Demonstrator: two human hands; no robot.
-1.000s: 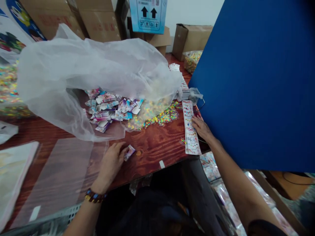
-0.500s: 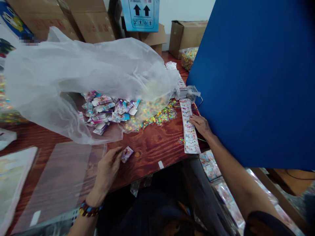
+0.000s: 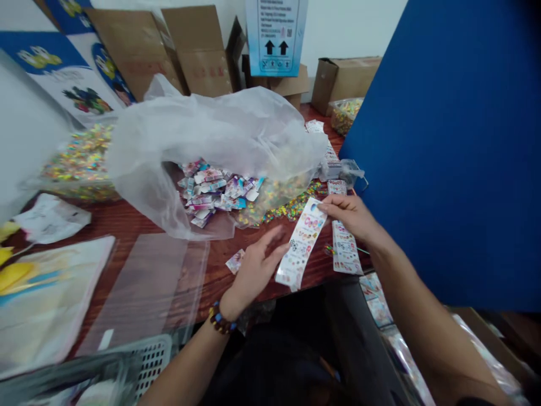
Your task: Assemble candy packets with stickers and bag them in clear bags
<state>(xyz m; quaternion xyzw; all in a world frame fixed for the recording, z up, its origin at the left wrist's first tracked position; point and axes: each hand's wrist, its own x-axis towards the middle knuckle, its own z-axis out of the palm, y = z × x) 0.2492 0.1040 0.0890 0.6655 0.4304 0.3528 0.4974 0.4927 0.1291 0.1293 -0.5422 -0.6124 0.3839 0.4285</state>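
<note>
My right hand (image 3: 350, 217) pinches the top corner of a white sticker strip (image 3: 302, 242) printed with small coloured pictures, holding it tilted above the table edge. At the strip's left side is my left hand (image 3: 260, 259), fingers spread and thumb at the strip's edge; whether it touches is unclear. A small printed card box (image 3: 235, 261) lies on the table just behind my left hand, partly covered by it. Under my right hand rests a stack of similar sticker strips (image 3: 346, 248), partly hidden by the hand.
A translucent plastic bag (image 3: 203, 124) lies behind small printed boxes (image 3: 211, 192) and shiny colourful packets (image 3: 291, 208). A blue panel (image 3: 448, 169) stands at right. Cardboard boxes (image 3: 198, 62) line the back. A grey basket (image 3: 154, 358) sits at lower left.
My right hand has lifted a sticker strip off the stack and brought it left. My left hand has moved away from the small box towards the strip. The view has shifted left.
</note>
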